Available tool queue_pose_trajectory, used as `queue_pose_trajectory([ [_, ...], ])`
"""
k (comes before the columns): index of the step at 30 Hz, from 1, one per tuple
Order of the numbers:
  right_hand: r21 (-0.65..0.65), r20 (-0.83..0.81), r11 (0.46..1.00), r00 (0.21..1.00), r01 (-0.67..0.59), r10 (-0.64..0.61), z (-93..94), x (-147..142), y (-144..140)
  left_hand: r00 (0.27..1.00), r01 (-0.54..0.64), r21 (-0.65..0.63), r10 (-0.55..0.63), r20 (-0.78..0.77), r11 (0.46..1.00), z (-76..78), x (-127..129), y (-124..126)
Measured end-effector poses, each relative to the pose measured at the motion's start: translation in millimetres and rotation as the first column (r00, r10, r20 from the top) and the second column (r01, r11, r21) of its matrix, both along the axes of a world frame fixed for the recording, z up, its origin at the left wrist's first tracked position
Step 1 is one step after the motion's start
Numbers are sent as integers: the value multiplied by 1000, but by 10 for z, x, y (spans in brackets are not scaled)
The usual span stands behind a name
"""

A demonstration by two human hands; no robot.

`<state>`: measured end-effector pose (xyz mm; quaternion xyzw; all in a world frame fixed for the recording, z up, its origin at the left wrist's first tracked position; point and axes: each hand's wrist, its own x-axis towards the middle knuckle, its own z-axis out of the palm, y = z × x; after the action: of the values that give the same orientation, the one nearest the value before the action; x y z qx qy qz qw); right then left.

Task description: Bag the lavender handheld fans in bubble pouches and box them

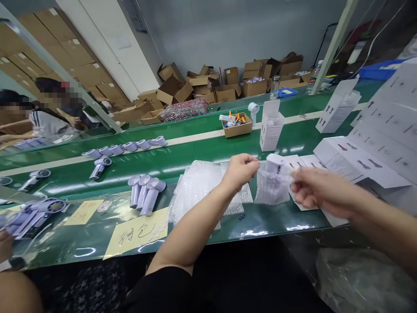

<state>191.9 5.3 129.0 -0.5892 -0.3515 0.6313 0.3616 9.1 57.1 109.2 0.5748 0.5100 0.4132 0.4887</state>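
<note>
A bubble-wrap bag [271, 189] hangs between my two hands over the front of the green bench. A pale lilac handheld fan [275, 160] sits partly inside it, its top showing above the bag's edge. My left hand [243, 170] pinches the bag's upper left corner. My right hand [309, 188], slightly blurred, grips the right edge. Just left of the bag lies a stack of flat bubble-wrap bags [198, 187]. Further left, several lilac fans [151, 193] lie close together next to a yellow paper [133, 232] with handwriting. White printed boxes [350, 158] stand and lie at my right.
An upright white box [272, 130] stands beyond my hands, beside a small cardboard tray [237, 126] of parts. More fans [128, 148] line the conveyor belt. Co-workers [52, 115] sit at the far left; another person's hand [5, 245] is at the left edge. Cardboard cartons [176, 91] fill the back.
</note>
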Motion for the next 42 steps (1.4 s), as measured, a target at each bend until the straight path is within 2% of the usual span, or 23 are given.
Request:
queue_pose_trajectory([
  [3, 187, 209, 982, 978, -26, -14, 334, 33, 237, 990, -18, 116, 2, 142, 993, 285, -183, 49],
  [6, 309, 183, 946, 982, -96, 40, 437, -48, 326, 965, 23, 309, -102, 241, 951, 347, -402, 67],
  [8, 377, 102, 913, 987, -157, 128, 430, -150, 314, 942, 123, 387, -230, 243, 914, 246, -468, 83],
  [11, 456, -3, 841, 944, -292, 329, 412, -231, 261, 912, 239, 358, -335, 238, 903, 2, -356, 57],
  [12, 478, 26, 803, 920, -355, 391, 411, -205, 240, 909, 217, 332, -314, 274, 918, -67, -287, 31],
  [14, 491, 259, 696, 851, -523, 457, 385, -59, 192, 902, 103, 292, -213, 376, 951, -147, -176, -29],
  [16, 421, 618, 589, 694, -690, 371, 261, 158, 140, 878, -39, 272, -96, 468, 962, -150, -158, -72],
  [17, 357, 773, 557, 572, -750, 274, 142, 259, 119, 861, -107, 267, -45, 507, 958, -134, -186, -80],
  [19, 231, 945, 517, 317, -824, 82, -206, 391, 100, 820, -217, 244, 41, 571, 945, -91, -281, -71],
  [20, 165, 981, 500, 196, -850, 9, -411, 411, 107, 800, -255, 223, 76, 596, 941, -73, -330, -58],
  [22, 9, 997, 393, -24, -919, -77, -789, 372, 156, 768, -297, 176, 125, 628, 938, -55, -405, -35],
  [24, -93, 983, 326, -138, -941, -117, -1007, 280, 239, 751, -307, 142, 149, 643, 941, -52, -447, -31],
  [25, -113, 979, 319, -160, -941, -125, -1030, 234, 286, 747, -311, 133, 155, 646, 941, -51, -466, -37],
  [27, -109, 977, 332, -162, -937, -136, -905, 156, 373, 737, -331, 129, 170, 654, 935, -35, -519, -62],
  [29, -82, 972, 350, -153, -933, -179, -610, 98, 441, 714, -381, 137, 197, 672, 914, 10, -609, -88],
  [30, -66, 970, 381, -149, -922, -192, -431, 73, 469, 697, -417, 144, 213, 685, 898, 44, -668, -98],
  [32, -22, 978, 504, -124, -864, -170, -84, 33, 522, 651, -499, 160, 246, 718, 852, 132, -799, -114],
  [33, 8, 988, 571, -83, -821, -133, 59, 18, 549, 623, -539, 159, 264, 737, 827, 181, -864, -119],
  [35, 63, 997, 684, 83, -727, -4, 234, 1, 601, 557, -598, 122, 301, 774, 792, 284, -978, -130],
  [37, 80, 943, 753, 294, -654, 155, 248, 2, 639, 486, -624, 43, 345, 803, 780, 381, -1042, -139],
  [39, 68, 857, 796, 443, -602, 262, 138, 7, 648, 437, -621, -32, 380, 816, 783, 466, -1030, -143],
  [40, 98, 836, 802, 486, -589, 255, 61, 6, 640, 423, -612, -53, 383, 821, 789, 504, -991, -141],
  [42, 253, 835, 769, 533, -587, 133, -94, -10, 598, 418, -581, -51, 351, 838, 812, 567, -849, -126],
])
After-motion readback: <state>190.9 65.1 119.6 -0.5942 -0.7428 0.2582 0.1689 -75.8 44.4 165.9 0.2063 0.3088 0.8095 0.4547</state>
